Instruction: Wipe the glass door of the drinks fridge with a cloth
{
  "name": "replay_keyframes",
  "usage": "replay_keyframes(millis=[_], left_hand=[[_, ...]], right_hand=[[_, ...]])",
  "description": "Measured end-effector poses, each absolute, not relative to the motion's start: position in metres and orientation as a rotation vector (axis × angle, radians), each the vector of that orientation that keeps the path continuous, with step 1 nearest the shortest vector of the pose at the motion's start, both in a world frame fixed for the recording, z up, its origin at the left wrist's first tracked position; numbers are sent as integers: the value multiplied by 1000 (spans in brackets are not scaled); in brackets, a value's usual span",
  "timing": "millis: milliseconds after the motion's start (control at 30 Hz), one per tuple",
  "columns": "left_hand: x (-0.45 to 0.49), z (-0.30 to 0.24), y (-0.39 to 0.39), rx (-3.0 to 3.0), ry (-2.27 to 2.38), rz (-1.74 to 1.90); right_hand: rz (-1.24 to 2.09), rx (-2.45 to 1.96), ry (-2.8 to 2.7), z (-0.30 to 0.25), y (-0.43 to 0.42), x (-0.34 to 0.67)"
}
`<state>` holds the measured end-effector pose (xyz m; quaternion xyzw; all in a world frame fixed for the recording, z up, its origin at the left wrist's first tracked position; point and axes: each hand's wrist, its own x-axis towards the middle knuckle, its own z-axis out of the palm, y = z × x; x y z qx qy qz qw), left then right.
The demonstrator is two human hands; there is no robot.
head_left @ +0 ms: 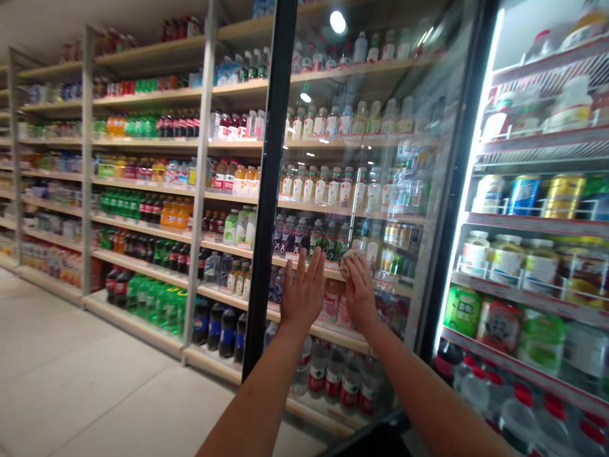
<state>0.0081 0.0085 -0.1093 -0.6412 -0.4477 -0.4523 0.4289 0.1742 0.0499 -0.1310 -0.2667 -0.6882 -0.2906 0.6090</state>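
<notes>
A glass fridge door (328, 155) with a black frame stands swung open in front of me. My left hand (302, 295) lies flat against the glass, fingers spread, with nothing in it. To its right, my right hand (360, 289) presses a crumpled beige cloth (351, 261) to the same pane. Its fingers are bent over the cloth, and part of the cloth is hidden beneath them. Shelved bottles show through the glass behind both hands.
To the right is the lit fridge, its wire shelves (523, 225) holding cans and bottles. Tall store shelves (147, 231) packed with drinks run along the left. Pale floor tiles (85, 381) spread across the lower left. The door's black frame (266, 190) edges the pane.
</notes>
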Motion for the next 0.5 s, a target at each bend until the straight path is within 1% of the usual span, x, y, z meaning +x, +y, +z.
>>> replay_keyframes(millis=[133,200,400,500], left_hand=[[8,-110,8,-1613,-1116,-1143],[8,-110,7,-1618,-1113,-1151],[8,-109,6,-1609,-1118,-1165],[8,-109,6,-1611,-1114,-1166]], right_hand=[[-661,-652,-1593,-164,48,174],[-664,-647,-1626,-171,49,178],[-579,-693,-1419,-130,59,194],[-561,-738,-1384,-146,59,197]])
